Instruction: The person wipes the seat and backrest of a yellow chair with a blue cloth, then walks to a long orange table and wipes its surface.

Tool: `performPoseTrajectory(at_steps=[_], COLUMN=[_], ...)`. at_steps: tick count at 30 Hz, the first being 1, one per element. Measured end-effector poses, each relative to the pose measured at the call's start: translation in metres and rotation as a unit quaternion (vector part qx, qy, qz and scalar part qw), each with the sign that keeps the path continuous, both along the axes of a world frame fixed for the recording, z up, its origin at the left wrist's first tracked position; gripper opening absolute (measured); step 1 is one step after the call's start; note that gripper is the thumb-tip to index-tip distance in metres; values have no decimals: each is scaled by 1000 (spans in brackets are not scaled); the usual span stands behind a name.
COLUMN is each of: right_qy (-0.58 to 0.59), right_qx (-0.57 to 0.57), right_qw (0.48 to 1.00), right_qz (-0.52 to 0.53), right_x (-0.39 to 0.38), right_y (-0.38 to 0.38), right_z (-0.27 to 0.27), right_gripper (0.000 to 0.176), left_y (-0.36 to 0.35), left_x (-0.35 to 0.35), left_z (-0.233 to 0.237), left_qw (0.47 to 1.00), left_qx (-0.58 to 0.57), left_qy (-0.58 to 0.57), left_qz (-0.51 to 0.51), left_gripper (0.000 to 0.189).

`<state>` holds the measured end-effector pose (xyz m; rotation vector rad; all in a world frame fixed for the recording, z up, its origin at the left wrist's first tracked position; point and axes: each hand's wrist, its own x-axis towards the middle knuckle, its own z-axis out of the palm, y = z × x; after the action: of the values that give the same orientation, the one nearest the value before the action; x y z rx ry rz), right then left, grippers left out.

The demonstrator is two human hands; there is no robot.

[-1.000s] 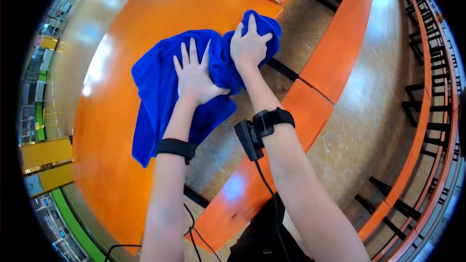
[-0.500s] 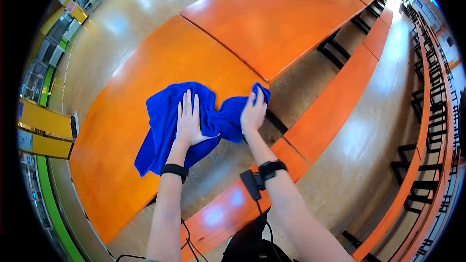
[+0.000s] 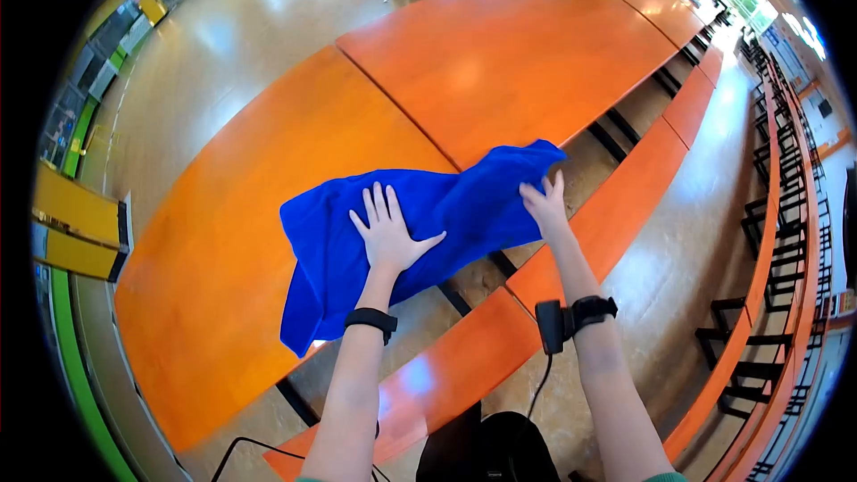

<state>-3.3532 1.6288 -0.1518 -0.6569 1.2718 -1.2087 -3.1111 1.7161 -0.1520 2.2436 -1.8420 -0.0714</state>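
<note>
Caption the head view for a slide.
Left hand spread on blue cloth, right hand by its edge, orange table beneath.

Orange table (image 3: 232,187); blue cloth (image 3: 473,205) atop

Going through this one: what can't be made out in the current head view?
Head view:
Left hand: palm hidden by its back, over the blue cloth.
Right hand: fingers overlap the cloth; pinching or touching can't be told.
Orange tabletop: partly covered by the cloth.
Things at the far table end: too small to identify.
</note>
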Motion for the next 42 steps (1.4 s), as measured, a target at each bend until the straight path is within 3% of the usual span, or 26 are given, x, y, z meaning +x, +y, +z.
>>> performPoseTrajectory(at_steps=[2, 3, 8, 10, 14, 15, 18, 19, 23, 27, 30, 37, 41, 42], right_qy=[50, -20, -65, -125, -74, -40, 119, 184, 372, 426, 389, 409, 405, 413], right_qx=[71, 80, 116, 100, 32, 61, -9, 26, 115, 87, 87, 59, 70, 79], right_qw=[993, 994, 991, 987, 993, 991, 981, 954, 895, 868, 890, 867, 863, 858], right_qz=[81, 70, 16, -15, -82, -110, -155, -235, -220, -238, -220, -279, -293, -294], right_x=[-10, 1, 39, 47, 52, 51, 47, 56, 67, 47, 29, 0, -34, -44], right_y=[-7, -1, 0, -9, -44, -49, -61, -66, -61, -90, -107, -150, -180, -195], right_z=[-55, -47, -22, -22, -36, -36, -63, -62, -14, -16, -2, -10, -12, -12], right_gripper=[67, 59, 59, 57, 39, 35, 42, 46, 52, 50, 52, 45, 46, 46], left_y=[-2, -4, -1, -1, 0, -2, -7, -9, -21, -50, -75, -114, -156, -168], left_x=[1, 2, 9, 14, 18, 15, 8, 8, 3, -14, -31, -51, -89, -97], left_z=[3, 3, -5, -8, -15, -16, -10, -9, -6, 1, 3, 11, 19, 21], left_qw=[999, 999, 1000, 999, 999, 1000, 1000, 999, 999, 999, 996, 982, 980, 979], left_qx=[33, 29, 12, -5, -15, -11, 8, 12, 10, 0, -25, -61, -16, -9], left_qy=[-12, -13, -2, 32, 28, 7, -23, -29, -46, -31, -27, 15, 9, 6], left_qz=[9, 4, -27, -25, -26, -16, -7, -12, -15, -41, -78, -179, -199, -203], left_gripper=[120, 119, 116, 106, 84, 81, 74, 75, 71, 71, 73, 89, 122, 122])
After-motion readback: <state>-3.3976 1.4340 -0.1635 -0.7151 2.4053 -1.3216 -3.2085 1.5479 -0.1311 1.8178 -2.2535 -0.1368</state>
